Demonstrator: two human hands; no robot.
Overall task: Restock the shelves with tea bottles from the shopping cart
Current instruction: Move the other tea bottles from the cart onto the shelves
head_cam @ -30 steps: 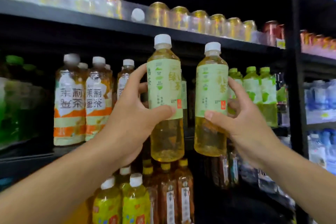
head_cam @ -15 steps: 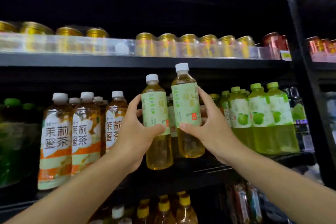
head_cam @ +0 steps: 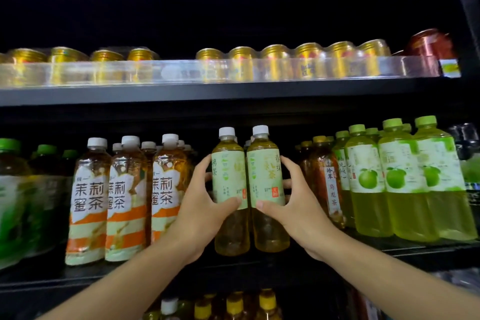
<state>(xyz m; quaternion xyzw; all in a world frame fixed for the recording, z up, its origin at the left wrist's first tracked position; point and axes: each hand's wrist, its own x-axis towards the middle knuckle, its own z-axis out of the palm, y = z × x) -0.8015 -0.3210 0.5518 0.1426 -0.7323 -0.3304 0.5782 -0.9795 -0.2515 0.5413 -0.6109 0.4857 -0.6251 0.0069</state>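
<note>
Two green tea bottles with pale green labels and white caps stand upright side by side in the gap of the middle shelf (head_cam: 259, 271). My left hand (head_cam: 205, 200) grips the left bottle (head_cam: 228, 179) around its label. My right hand (head_cam: 293, 202) grips the right bottle (head_cam: 265, 176) the same way. The two bottles touch each other. Their bases are level with the shelf's front edge; I cannot tell whether they rest on it. More white caps show just behind them. The shopping cart is out of view.
Jasmine honey tea bottles (head_cam: 88, 197) with orange and white labels stand left of the gap. Amber oolong bottles (head_cam: 324, 179) and green apple drink bottles (head_cam: 368, 182) stand to the right. Gold cans (head_cam: 241, 62) line the upper shelf. Yellow-capped bottles (head_cam: 233, 304) fill the shelf below.
Both hands have carried the bottles forward and together into the shelf gap. The bottles were apart and in front of the shelf, and now they touch between the neighbouring rows.
</note>
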